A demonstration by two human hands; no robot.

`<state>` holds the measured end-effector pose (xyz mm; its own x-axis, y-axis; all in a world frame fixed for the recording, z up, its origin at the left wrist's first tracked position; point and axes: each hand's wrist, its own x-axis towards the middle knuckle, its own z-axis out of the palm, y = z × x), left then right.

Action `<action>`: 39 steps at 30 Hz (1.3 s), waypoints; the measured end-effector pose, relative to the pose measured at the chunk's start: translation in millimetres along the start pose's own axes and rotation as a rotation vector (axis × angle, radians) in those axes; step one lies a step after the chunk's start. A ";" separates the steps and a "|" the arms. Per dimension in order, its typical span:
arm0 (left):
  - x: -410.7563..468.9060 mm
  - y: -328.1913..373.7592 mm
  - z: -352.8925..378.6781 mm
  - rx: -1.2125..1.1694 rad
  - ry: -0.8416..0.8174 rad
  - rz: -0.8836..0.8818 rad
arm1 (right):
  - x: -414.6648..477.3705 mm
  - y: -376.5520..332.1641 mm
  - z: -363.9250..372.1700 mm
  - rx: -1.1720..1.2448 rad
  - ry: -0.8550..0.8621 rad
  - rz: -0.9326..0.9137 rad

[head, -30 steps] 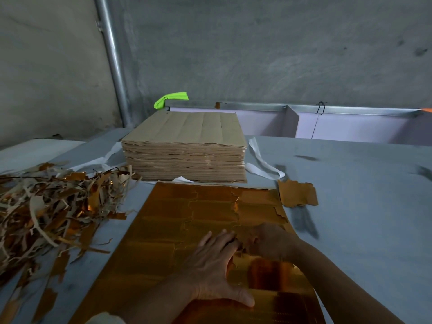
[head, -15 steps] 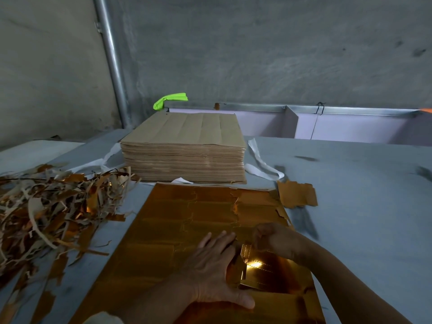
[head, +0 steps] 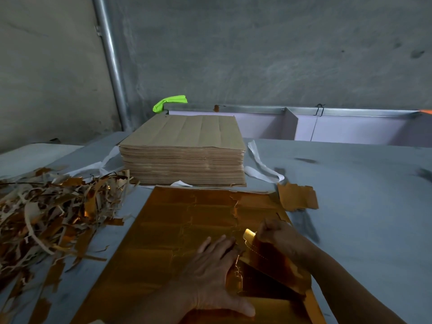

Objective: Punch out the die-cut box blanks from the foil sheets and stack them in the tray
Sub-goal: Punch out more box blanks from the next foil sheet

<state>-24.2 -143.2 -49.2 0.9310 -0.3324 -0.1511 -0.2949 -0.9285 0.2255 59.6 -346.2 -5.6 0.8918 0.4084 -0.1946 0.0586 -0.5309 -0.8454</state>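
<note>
Gold box blank, half freed at the near right corner of the foil sheet, tilted up along its far edge and seemingly still joined low at the near side. Pinched at the raised edge by the right hand, fingers curled closed on it. Held down just to the left of the tear line by the left hand, palm flat, fingers straight and slightly spread. Best peeled slowly toward the near side, with the pressing hand kept close to the perforation, so that the nicks break cleanly and neither blank nor neighbours crease or rip. Mirror-like orange-gold face, bright glint on the lifted tab, stepped die-cut outline, thin and springy by the look of it; further cut lines visible across the flat sheet. Beneath, grey table; just beyond the sheet, a tall stack of brown sheets; to the right, a loose gold piece; to the left, heaped scrap strips. At the far edge, well apart, the divided pale tray, contents hidden.
</note>
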 end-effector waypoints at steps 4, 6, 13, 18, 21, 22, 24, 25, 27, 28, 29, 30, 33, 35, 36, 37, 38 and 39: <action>0.8 -1.2 2.6 0.041 0.005 0.023 | 5.6 5.4 -0.3 0.067 0.022 0.033; 1.2 -1.2 3.3 0.017 0.014 0.029 | 8.5 7.0 -1.1 0.105 0.047 0.064; 3.5 -2.8 4.8 -0.005 0.027 0.008 | 9.4 7.9 -6.4 0.334 0.185 0.097; 3.0 6.4 -28.1 -0.441 -0.064 -0.177 | 5.1 9.2 -6.6 0.388 0.162 0.076; 12.0 18.5 -48.6 -0.692 0.152 -0.269 | 5.3 9.3 -5.9 0.347 0.148 0.059; 16.7 23.0 -53.0 -0.699 0.226 -0.297 | 5.3 9.5 -5.8 0.340 0.142 0.053; 26.8 31.7 -58.9 -0.723 0.242 -0.366 | 4.7 10.9 -6.5 0.336 0.131 0.038; 31.5 35.5 -59.4 -0.758 0.207 -0.389 | 4.6 12.2 -7.2 0.339 0.130 0.030; 38.8 41.2 -57.1 -0.836 0.143 -0.414 | 4.5 14.4 -7.8 0.347 0.127 0.017; 40.7 43.7 -55.9 -0.855 0.124 -0.424 | 4.1 15.9 -7.2 0.350 0.130 0.013; 42.1 45.3 -54.4 -0.866 0.110 -0.432 | 4.2 17.0 -6.1 0.351 0.140 0.011; 43.1 46.3 -52.2 -0.871 0.100 -0.438 | 3.9 18.5 -4.8 0.355 0.156 0.014; 42.8 44.9 -46.9 -0.871 0.098 -0.451 | 3.7 22.4 -1.7 0.385 0.214 0.023; 41.1 41.2 -46.1 -0.895 0.103 -0.448 | 3.7 25.1 -0.1 0.424 0.246 0.008; 39.7 39.1 -46.1 -0.915 0.103 -0.445 | 3.1 26.2 0.7 0.447 0.262 -0.002; 38.7 37.3 -46.3 -0.938 0.104 -0.441 | 2.4 26.9 1.6 0.465 0.278 -0.014; 38.4 35.7 -46.1 -0.956 0.104 -0.439 | 1.5 27.7 3.0 0.480 0.292 -0.027; 38.7 34.6 -45.9 -0.967 0.101 -0.439 | 0.7 28.1 4.2 0.490 0.304 -0.038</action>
<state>11.5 -180.6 -3.1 0.9408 0.0560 -0.3344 0.3257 -0.4235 0.8453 60.0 -357.7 -31.5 0.9863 0.1501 -0.0686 -0.0563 -0.0847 -0.9948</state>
